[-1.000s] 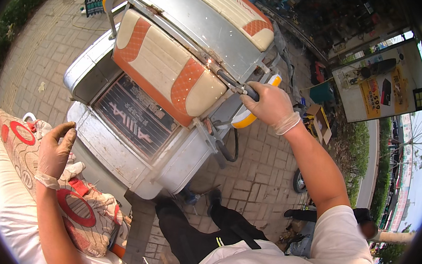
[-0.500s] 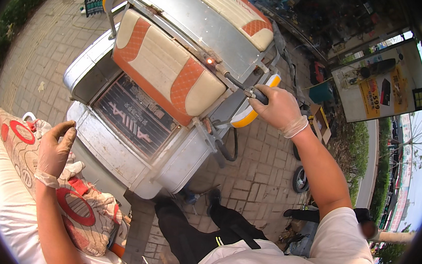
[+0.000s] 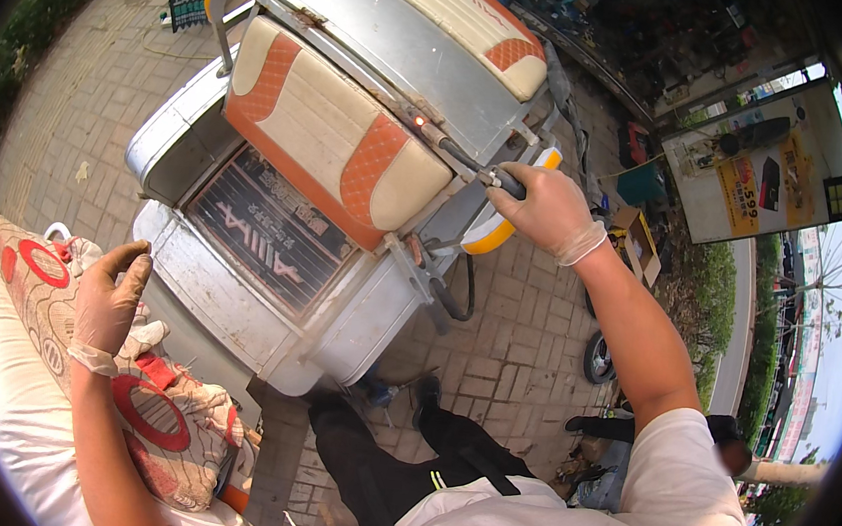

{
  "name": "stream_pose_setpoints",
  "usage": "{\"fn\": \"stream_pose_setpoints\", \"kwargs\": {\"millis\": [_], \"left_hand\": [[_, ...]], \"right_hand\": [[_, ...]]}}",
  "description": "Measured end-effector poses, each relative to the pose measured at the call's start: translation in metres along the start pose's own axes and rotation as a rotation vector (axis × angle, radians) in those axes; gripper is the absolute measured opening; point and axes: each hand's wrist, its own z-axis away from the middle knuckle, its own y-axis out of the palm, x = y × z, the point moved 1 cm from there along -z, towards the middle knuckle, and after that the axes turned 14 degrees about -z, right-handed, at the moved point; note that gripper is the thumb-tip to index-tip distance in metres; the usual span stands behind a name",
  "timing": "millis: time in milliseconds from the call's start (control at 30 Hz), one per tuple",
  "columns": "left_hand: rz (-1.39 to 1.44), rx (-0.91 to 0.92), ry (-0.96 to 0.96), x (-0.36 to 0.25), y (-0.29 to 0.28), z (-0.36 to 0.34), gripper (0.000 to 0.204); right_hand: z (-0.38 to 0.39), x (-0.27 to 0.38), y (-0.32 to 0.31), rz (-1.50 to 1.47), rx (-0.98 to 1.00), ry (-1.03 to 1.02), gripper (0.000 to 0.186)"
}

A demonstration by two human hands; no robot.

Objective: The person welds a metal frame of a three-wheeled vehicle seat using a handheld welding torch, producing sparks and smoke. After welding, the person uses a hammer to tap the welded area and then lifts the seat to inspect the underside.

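Note:
My right hand (image 3: 553,210), in a thin pale glove, is closed around the black handle of a welding torch (image 3: 467,159). The torch's neck slopes up and left, and its tip is close to a small glowing red spot (image 3: 420,122) on the metal edge behind an orange-and-cream seat back (image 3: 342,136). My left hand (image 3: 109,298) is gloved too, its fingertips stained brown. Raised beside a patterned cloth (image 3: 153,410), it has nothing visible in it; its thumb and forefinger stand slightly apart.
The seat belongs to a silver vehicle body (image 3: 228,291) with a dark floor mat (image 3: 269,230). A yellow-and-white armrest (image 3: 511,206) juts out below the torch. A wheel (image 3: 600,358) and an open cardboard box (image 3: 636,244) are on the paving at right. A sign board (image 3: 765,163) stands beyond.
The glowing spot looks smaller and redder than before. My right hand and the torch have shifted slightly up and left. My left hand is where it was.

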Motion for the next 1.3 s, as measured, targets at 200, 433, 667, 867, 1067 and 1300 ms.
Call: {"fn": "stream_pose_setpoints", "kwargs": {"millis": [200, 433, 667, 867, 1067, 1300], "left_hand": [[0.027, 0.023, -0.049, -0.004, -0.001, 0.002, 0.036], [-0.005, 0.009, 0.001, -0.003, -0.001, 0.001, 0.037], [0.000, 0.009, 0.000, -0.002, -0.001, 0.001, 0.036], [-0.012, 0.009, 0.008, -0.003, -0.001, 0.000, 0.036], [-0.010, 0.008, 0.001, 0.000, -0.001, 0.000, 0.036], [-0.005, 0.001, -0.012, -0.002, -0.001, 0.001, 0.036]], "right_hand": [[-0.001, 0.002, 0.000, 0.000, 0.007, 0.040, 0.032], [-0.004, 0.003, 0.001, -0.005, 0.018, 0.046, 0.034], [0.003, -0.001, -0.010, -0.041, 0.008, 0.079, 0.042], [0.000, -0.003, -0.014, -0.048, 0.041, 0.081, 0.042], [-0.005, -0.002, -0.004, -0.037, 0.008, 0.025, 0.034], [-0.006, -0.004, -0.001, -0.013, 0.002, 0.025, 0.034]]}}
